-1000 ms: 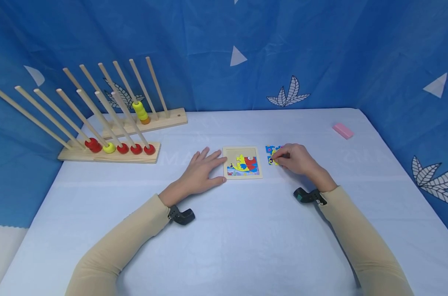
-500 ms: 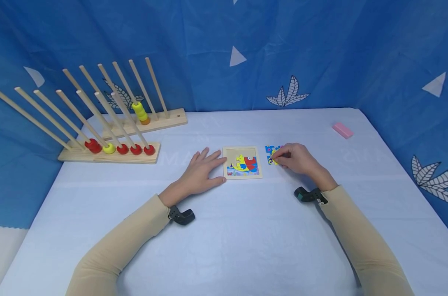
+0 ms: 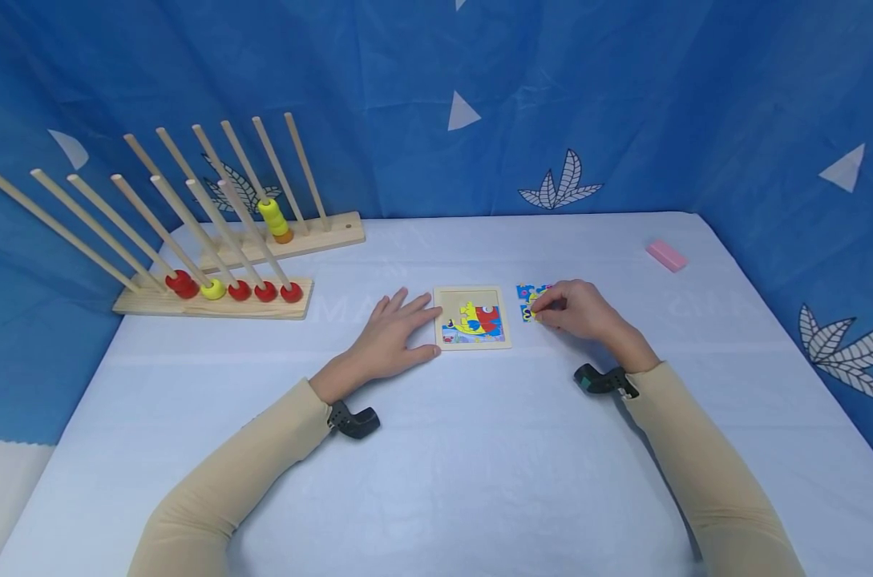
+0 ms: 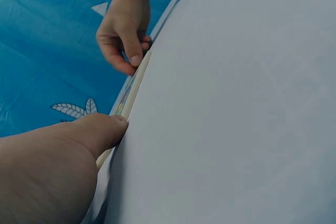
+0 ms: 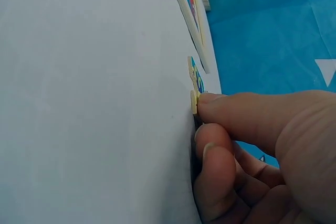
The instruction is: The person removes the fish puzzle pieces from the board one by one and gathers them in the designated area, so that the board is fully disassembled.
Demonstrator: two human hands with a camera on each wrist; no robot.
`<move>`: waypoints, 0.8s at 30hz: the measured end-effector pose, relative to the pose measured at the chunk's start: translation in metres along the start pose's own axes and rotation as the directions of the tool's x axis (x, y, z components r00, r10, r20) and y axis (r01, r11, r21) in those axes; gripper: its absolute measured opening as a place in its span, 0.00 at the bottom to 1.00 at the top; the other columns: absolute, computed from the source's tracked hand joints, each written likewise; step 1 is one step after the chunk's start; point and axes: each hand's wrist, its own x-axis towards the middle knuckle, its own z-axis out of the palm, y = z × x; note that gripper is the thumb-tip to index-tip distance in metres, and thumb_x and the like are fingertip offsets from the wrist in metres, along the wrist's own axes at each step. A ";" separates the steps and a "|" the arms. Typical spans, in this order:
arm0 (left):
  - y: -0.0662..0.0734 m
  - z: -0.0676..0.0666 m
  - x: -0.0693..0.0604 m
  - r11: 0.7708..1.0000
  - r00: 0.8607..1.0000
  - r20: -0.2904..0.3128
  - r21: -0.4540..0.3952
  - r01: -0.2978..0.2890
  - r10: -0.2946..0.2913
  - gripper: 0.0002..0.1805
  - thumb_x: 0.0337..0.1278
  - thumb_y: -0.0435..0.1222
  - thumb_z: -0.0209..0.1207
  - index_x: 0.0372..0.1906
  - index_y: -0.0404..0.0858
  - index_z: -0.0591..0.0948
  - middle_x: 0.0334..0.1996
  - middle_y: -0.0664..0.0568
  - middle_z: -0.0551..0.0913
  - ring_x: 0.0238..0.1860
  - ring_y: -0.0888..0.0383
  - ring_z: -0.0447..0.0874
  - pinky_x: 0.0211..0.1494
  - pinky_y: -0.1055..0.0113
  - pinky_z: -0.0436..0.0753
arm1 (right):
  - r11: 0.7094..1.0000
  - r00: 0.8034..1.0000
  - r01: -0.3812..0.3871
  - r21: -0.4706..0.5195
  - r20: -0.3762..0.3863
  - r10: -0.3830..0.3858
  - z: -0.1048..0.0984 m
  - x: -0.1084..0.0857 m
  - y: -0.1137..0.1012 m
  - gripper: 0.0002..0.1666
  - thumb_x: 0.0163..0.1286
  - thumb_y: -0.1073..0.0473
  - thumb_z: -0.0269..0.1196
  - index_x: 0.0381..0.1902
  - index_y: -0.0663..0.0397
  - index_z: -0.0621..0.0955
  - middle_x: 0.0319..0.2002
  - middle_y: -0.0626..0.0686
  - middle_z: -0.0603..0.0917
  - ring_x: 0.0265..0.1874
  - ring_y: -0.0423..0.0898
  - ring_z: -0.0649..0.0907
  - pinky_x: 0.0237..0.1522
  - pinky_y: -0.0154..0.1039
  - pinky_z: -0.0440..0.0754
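Observation:
A square wooden puzzle frame lies mid-table, its lower part filled with a red, yellow and blue picture and its upper left bare. My left hand rests beside it with spread fingers, thumb and index touching its left edge. Right of the frame lie several colourful puzzle pieces, partly covered by my right hand. In the right wrist view, thumb and fingers of my right hand pinch a thin puzzle piece at its edge; another piece touches or overlaps it.
Two wooden peg racks stand at the back left; the front base carries red and yellow beads, the rear base yellow and orange ones. A pink block lies at the back right. Blue cloth hangs behind the table.

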 end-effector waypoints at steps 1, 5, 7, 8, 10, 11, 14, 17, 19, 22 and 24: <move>0.000 0.000 0.000 1.000 1.000 0.001 0.000 0.000 0.000 0.37 0.63 0.52 0.62 0.75 0.45 0.70 0.80 0.45 0.62 0.83 0.36 0.47 0.81 0.33 0.47 | 1.000 1.000 -0.003 -0.002 0.000 0.003 0.000 0.000 0.000 0.09 0.65 0.68 0.68 0.44 0.61 0.89 0.43 0.61 0.86 0.28 0.46 0.79 0.27 0.32 0.76; 0.000 0.000 -0.001 1.000 1.000 0.001 0.001 -0.001 0.001 0.37 0.63 0.52 0.62 0.75 0.45 0.71 0.79 0.45 0.63 0.82 0.36 0.47 0.80 0.33 0.47 | 1.000 1.000 -0.008 0.001 0.002 0.008 0.000 0.000 -0.001 0.09 0.66 0.68 0.68 0.44 0.61 0.89 0.42 0.61 0.86 0.27 0.46 0.79 0.27 0.32 0.77; 0.000 0.000 -0.001 1.000 1.000 0.000 0.000 -0.001 0.001 0.37 0.63 0.52 0.62 0.75 0.45 0.71 0.79 0.45 0.63 0.82 0.35 0.47 0.80 0.32 0.47 | 1.000 1.000 -0.008 0.006 0.004 0.008 0.000 0.000 -0.001 0.09 0.66 0.68 0.68 0.44 0.61 0.89 0.42 0.61 0.86 0.27 0.46 0.79 0.26 0.32 0.77; 0.000 0.000 -0.001 1.000 1.000 -0.001 -0.002 0.000 0.000 0.37 0.63 0.52 0.62 0.75 0.45 0.71 0.79 0.45 0.63 0.82 0.35 0.47 0.80 0.32 0.47 | 1.000 1.000 -0.009 0.009 0.004 0.009 0.000 0.000 -0.001 0.09 0.66 0.68 0.68 0.44 0.61 0.89 0.42 0.61 0.86 0.26 0.46 0.79 0.26 0.32 0.77; 0.000 -0.001 -0.001 1.000 1.000 0.000 -0.004 0.001 -0.001 0.37 0.63 0.52 0.62 0.75 0.45 0.71 0.79 0.45 0.63 0.83 0.36 0.47 0.81 0.32 0.47 | 1.000 1.000 -0.009 0.012 0.003 0.009 0.000 0.000 -0.001 0.09 0.66 0.68 0.68 0.44 0.61 0.88 0.42 0.61 0.85 0.26 0.46 0.79 0.26 0.31 0.77; 0.001 -0.001 -0.001 1.000 1.000 0.000 -0.004 0.001 -0.001 0.37 0.63 0.52 0.62 0.75 0.45 0.71 0.79 0.45 0.63 0.83 0.36 0.47 0.81 0.33 0.47 | 1.000 1.000 -0.009 0.011 0.003 0.009 0.000 0.000 -0.001 0.09 0.66 0.68 0.68 0.44 0.61 0.88 0.41 0.61 0.85 0.26 0.46 0.79 0.26 0.31 0.77; 0.001 -0.001 0.000 1.000 1.000 0.003 -0.006 0.002 -0.002 0.37 0.63 0.52 0.62 0.75 0.45 0.70 0.80 0.45 0.62 0.83 0.36 0.47 0.81 0.33 0.47 | 1.000 1.000 -0.006 0.011 0.001 0.006 0.000 0.000 -0.001 0.09 0.66 0.68 0.68 0.44 0.61 0.89 0.42 0.61 0.85 0.26 0.46 0.79 0.26 0.31 0.77; 0.001 -0.001 0.000 1.000 1.000 0.002 -0.007 0.001 -0.001 0.37 0.63 0.52 0.62 0.75 0.45 0.70 0.80 0.45 0.62 0.83 0.36 0.47 0.81 0.33 0.47 | 1.000 1.000 -0.001 0.011 -0.001 0.001 0.000 0.000 -0.001 0.09 0.66 0.68 0.68 0.43 0.61 0.89 0.41 0.61 0.84 0.26 0.46 0.79 0.26 0.31 0.76; 0.001 -0.001 0.000 1.000 1.000 0.002 -0.009 0.001 -0.001 0.37 0.63 0.52 0.62 0.75 0.45 0.70 0.80 0.45 0.62 0.83 0.36 0.47 0.81 0.33 0.47 | 1.000 1.000 0.006 0.012 -0.002 -0.006 0.000 0.000 -0.001 0.09 0.66 0.68 0.68 0.43 0.62 0.89 0.41 0.61 0.84 0.25 0.46 0.79 0.26 0.31 0.75; 0.001 -0.001 -0.001 1.000 1.000 0.003 -0.009 0.001 -0.001 0.37 0.63 0.52 0.62 0.75 0.45 0.70 0.80 0.45 0.62 0.83 0.36 0.47 0.81 0.33 0.47 | 1.000 1.000 0.015 0.010 -0.002 -0.015 0.000 0.000 -0.001 0.09 0.66 0.68 0.67 0.43 0.62 0.89 0.40 0.60 0.84 0.25 0.46 0.78 0.26 0.31 0.75; 0.001 -0.001 -0.001 1.000 1.000 0.005 -0.010 0.002 -0.002 0.37 0.63 0.52 0.62 0.75 0.45 0.70 0.80 0.45 0.62 0.83 0.36 0.46 0.81 0.33 0.46 | 1.000 1.000 0.019 0.009 0.001 -0.019 0.000 0.000 0.000 0.09 0.66 0.67 0.67 0.44 0.61 0.89 0.40 0.60 0.84 0.25 0.46 0.78 0.26 0.31 0.75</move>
